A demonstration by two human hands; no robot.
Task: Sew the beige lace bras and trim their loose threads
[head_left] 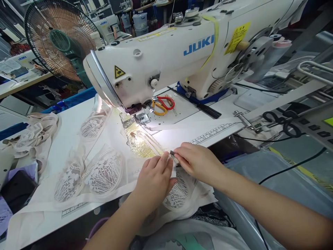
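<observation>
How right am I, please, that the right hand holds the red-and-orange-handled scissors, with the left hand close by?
No: the head view shows the right hand pinching a small dark piece; the scissors lie beneath the white sewing machine's arm. The left hand is indeed close.

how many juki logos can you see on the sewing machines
3: one on the near sewing machine, one on the background machine right of the fan, one on the far-left machine. Others may be hidden.
</observation>
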